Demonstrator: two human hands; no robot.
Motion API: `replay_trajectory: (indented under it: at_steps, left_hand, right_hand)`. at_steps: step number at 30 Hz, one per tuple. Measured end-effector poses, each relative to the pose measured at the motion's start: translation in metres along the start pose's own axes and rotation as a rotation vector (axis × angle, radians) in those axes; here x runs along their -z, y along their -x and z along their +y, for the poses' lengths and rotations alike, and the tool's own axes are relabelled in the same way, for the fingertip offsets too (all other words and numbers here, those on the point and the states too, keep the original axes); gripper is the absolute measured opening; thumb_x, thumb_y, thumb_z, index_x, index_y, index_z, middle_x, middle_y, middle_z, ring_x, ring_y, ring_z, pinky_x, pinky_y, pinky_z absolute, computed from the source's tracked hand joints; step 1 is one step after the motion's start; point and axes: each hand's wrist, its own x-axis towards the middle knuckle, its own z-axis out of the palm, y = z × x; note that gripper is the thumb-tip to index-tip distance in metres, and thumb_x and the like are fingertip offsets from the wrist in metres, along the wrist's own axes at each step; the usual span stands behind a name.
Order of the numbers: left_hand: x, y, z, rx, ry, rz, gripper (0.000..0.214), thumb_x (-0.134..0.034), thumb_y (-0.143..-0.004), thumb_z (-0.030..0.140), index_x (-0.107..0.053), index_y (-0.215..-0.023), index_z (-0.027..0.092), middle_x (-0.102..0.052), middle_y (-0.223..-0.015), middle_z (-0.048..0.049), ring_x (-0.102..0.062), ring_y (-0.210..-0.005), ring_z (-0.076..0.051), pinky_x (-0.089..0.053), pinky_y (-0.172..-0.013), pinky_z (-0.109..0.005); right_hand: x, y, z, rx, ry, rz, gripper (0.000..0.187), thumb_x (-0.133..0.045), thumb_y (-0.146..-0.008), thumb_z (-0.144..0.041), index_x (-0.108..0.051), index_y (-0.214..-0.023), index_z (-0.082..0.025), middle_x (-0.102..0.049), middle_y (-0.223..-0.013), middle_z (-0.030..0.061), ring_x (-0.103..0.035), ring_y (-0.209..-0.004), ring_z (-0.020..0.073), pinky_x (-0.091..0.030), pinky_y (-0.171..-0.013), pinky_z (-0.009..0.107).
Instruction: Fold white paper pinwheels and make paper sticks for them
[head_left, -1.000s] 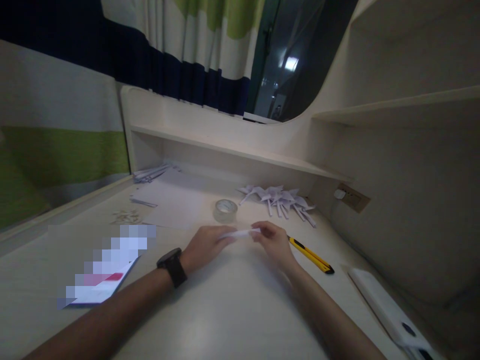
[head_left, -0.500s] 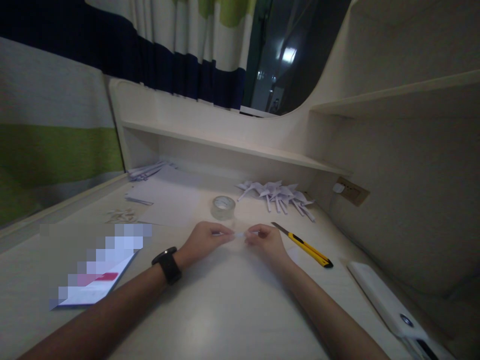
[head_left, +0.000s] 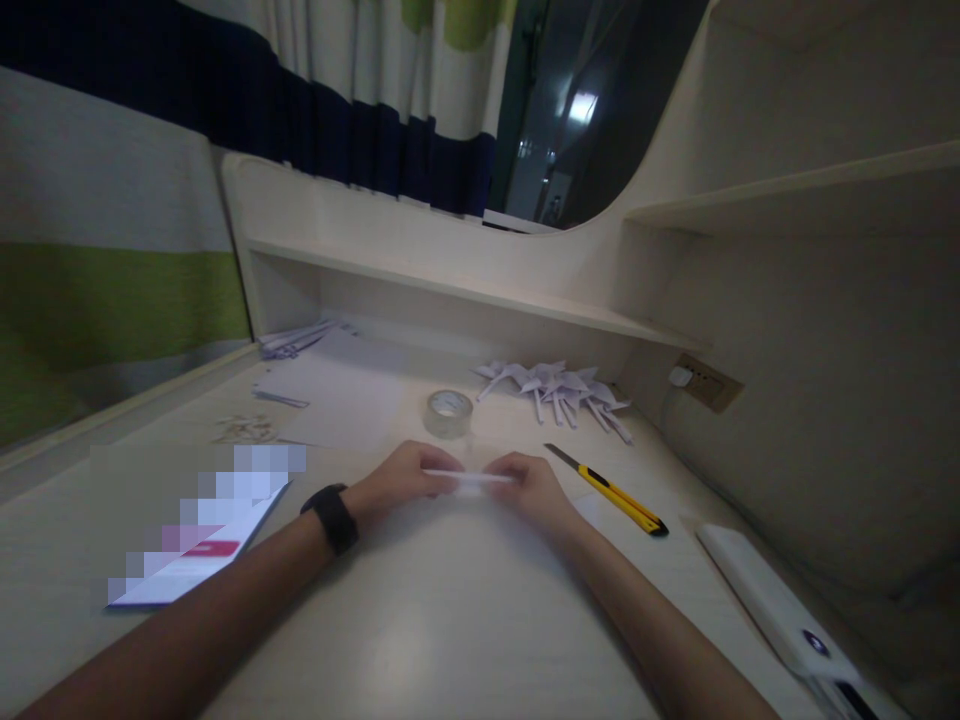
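Between my two hands a thin white paper stick (head_left: 474, 478) lies crosswise, slightly blurred. My left hand (head_left: 409, 472), with a black watch on the wrist, pinches its left end. The right end is pinched by my right hand (head_left: 534, 488). Just beyond my fingers stands a roll of clear tape (head_left: 448, 414). A yellow utility knife (head_left: 615, 497) with its blade out lies to the right of my right hand. Several white paper pinwheels (head_left: 559, 388) on paper sticks rest in a heap behind the knife.
White paper sheets (head_left: 337, 385) and folded paper strips (head_left: 300, 340) lie at the back left. Small pale pieces (head_left: 247, 428) sit in front of them. A lit tablet-like screen (head_left: 210, 545) is at left. A white case (head_left: 772, 600) stands right, below a wall socket (head_left: 709, 383).
The paper stick shows more fully now, lying across both hands, where earlier only a short bit showed between the fingertips. Both hands have stayed in nearly the same place.
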Motion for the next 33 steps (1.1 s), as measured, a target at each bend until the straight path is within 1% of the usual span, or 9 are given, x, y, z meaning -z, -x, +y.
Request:
replay_trajectory:
  at_steps: [3, 6, 8, 10, 16, 23, 26, 30, 33]
  left_hand:
    - [-0.001, -0.002, -0.003, -0.066, -0.125, 0.008, 0.034, -0.068, -0.07, 0.035, -0.071, -0.094, 0.012, -0.07, -0.075, -0.0069, -0.06, -0.063, -0.017, -0.043, -0.056, -0.025]
    - [-0.001, -0.003, -0.004, -0.104, -0.182, -0.028, 0.031, -0.062, -0.076, 0.038, -0.072, -0.089, 0.013, -0.068, -0.066, -0.005, -0.058, -0.056, -0.015, -0.041, -0.05, -0.022]
    - [0.0, -0.002, -0.003, -0.093, -0.169, -0.068, 0.033, -0.058, -0.079, 0.041, -0.072, -0.086, 0.012, -0.067, -0.062, -0.0043, -0.056, -0.051, -0.014, -0.039, -0.047, -0.021]
    - [0.0, 0.0, -0.001, -0.09, -0.152, -0.092, 0.034, -0.056, -0.081, 0.042, -0.073, -0.083, 0.012, -0.066, -0.061, -0.0042, -0.055, -0.05, -0.013, -0.038, -0.046, -0.021]
    - [-0.001, 0.001, 0.003, -0.031, -0.104, -0.11, 0.035, -0.06, -0.078, 0.044, -0.073, -0.082, 0.012, -0.065, -0.057, -0.0032, -0.054, -0.046, -0.012, -0.039, -0.043, -0.02]
    - [0.001, 0.002, 0.009, -0.012, -0.055, -0.161, 0.038, -0.057, -0.081, 0.046, -0.074, -0.079, 0.012, -0.066, -0.056, -0.0045, -0.057, -0.046, -0.013, -0.042, -0.044, -0.02]
    - [0.005, 0.005, 0.013, -0.008, -0.03, -0.195, 0.037, -0.057, -0.082, 0.045, -0.074, -0.082, 0.012, -0.067, -0.059, -0.0054, -0.058, -0.047, -0.012, -0.044, -0.045, -0.02]
    - [0.01, 0.006, 0.017, -0.026, 0.002, -0.196, 0.034, -0.06, -0.081, 0.043, -0.073, -0.088, 0.012, -0.067, -0.06, -0.0053, -0.058, -0.047, -0.012, -0.043, -0.043, -0.019]
    - [0.011, 0.007, 0.019, -0.029, 0.015, -0.169, 0.035, -0.06, -0.081, 0.043, -0.073, -0.086, 0.012, -0.068, -0.061, -0.0063, -0.059, -0.047, -0.012, -0.043, -0.043, -0.02]
  right_hand:
    - [0.0, 0.001, -0.002, -0.01, 0.018, -0.06, 0.014, -0.066, -0.07, -0.022, -0.072, -0.08, -0.015, -0.071, -0.077, 0.0042, -0.061, -0.069, 0.0156, -0.046, -0.063, 0.025]
    - [0.0, 0.001, -0.003, -0.053, -0.034, -0.076, 0.016, -0.066, -0.071, -0.025, -0.071, -0.082, -0.014, -0.067, -0.068, 0.002, -0.056, -0.058, 0.0122, -0.042, -0.053, 0.021]
    - [0.0, 0.001, -0.003, -0.088, -0.098, -0.101, 0.022, -0.069, -0.069, -0.029, -0.07, -0.085, -0.014, -0.062, -0.061, -0.0002, -0.052, -0.052, 0.0103, -0.039, -0.048, 0.02]
    - [-0.001, 0.002, -0.002, -0.105, -0.141, -0.123, 0.026, -0.072, -0.066, -0.031, -0.07, -0.085, -0.013, -0.061, -0.059, -0.0008, -0.051, -0.051, 0.0097, -0.039, -0.048, 0.02]
    - [-0.001, 0.003, -0.004, -0.154, -0.154, -0.145, 0.027, -0.071, -0.068, -0.039, -0.072, -0.073, -0.013, -0.063, -0.06, 0.0015, -0.052, -0.053, 0.0105, -0.041, -0.048, 0.021]
    - [0.002, 0.004, -0.009, -0.163, -0.199, -0.17, 0.032, -0.074, -0.065, -0.042, -0.073, -0.078, -0.013, -0.065, -0.063, 0.0025, -0.055, -0.053, 0.0109, -0.044, -0.048, 0.021]
    - [0.005, 0.004, -0.007, -0.177, -0.222, -0.184, 0.033, -0.075, -0.064, -0.041, -0.073, -0.08, -0.012, -0.066, -0.062, 0.0028, -0.054, -0.05, 0.0098, -0.044, -0.048, 0.021]
    - [0.011, 0.002, -0.002, -0.193, -0.278, -0.198, 0.04, -0.074, -0.067, -0.047, -0.073, -0.082, -0.01, -0.064, -0.057, 0.0028, -0.053, -0.045, 0.0091, -0.043, -0.045, 0.02]
    - [0.017, 0.001, 0.0, -0.2, -0.327, -0.202, 0.043, -0.072, -0.068, -0.05, -0.072, -0.083, -0.009, -0.064, -0.056, 0.0031, -0.053, -0.042, 0.0093, -0.042, -0.042, 0.02]
